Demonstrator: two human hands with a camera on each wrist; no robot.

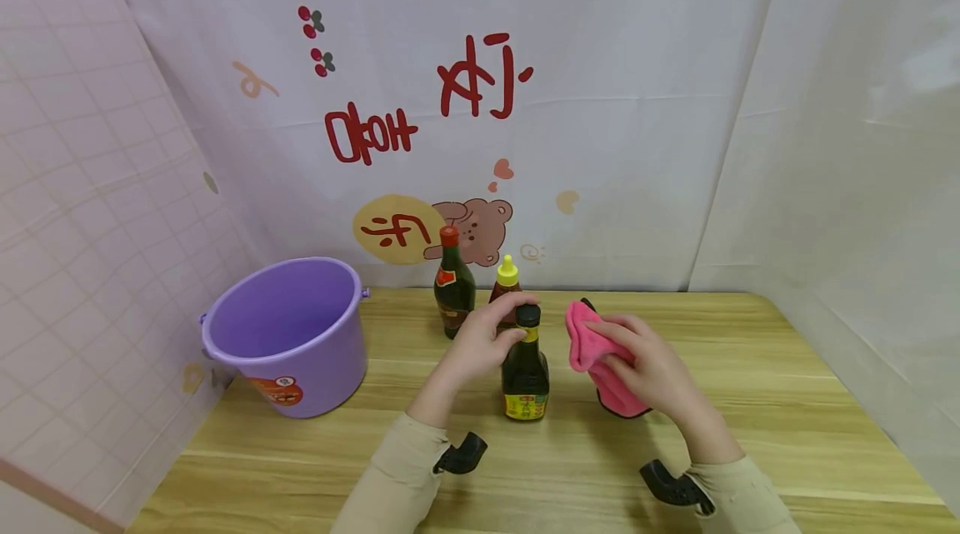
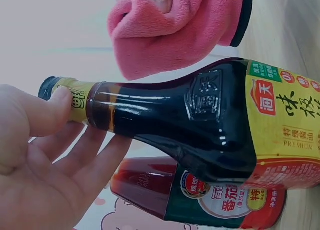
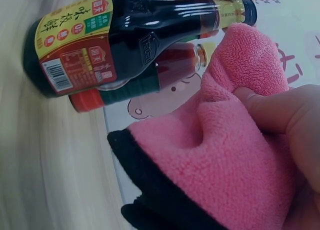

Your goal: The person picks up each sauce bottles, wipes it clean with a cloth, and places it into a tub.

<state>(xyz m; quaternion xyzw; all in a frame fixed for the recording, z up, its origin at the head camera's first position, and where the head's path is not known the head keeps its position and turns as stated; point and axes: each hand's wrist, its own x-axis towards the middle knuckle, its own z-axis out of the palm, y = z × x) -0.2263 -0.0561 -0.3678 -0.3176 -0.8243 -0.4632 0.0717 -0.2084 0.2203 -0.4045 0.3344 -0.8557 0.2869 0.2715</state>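
Observation:
My left hand [image 1: 483, 341] grips the neck of a dark soy sauce bottle [image 2: 170, 115] with a yellow label, thumb on one side and fingers on the other. The bottle stands upright on the table in the head view. To its right, my right hand [image 1: 648, 363] holds a bunched pink cloth [image 3: 225, 140] with black edging, pinched between thumb and fingers. The cloth hangs beside the bottle, apart from its body. Close behind the soy sauce is a red sauce bottle [image 1: 507, 276] with a yellow nozzle cap, partly hidden by my left hand.
A tall dark bottle with a red cap [image 1: 453, 292] stands at the back, left of the sauce bottle. A purple bucket [image 1: 322, 363] sits at the table's left side. Behind the wooden table [image 1: 720, 351] hangs a printed white curtain [image 1: 637, 101].

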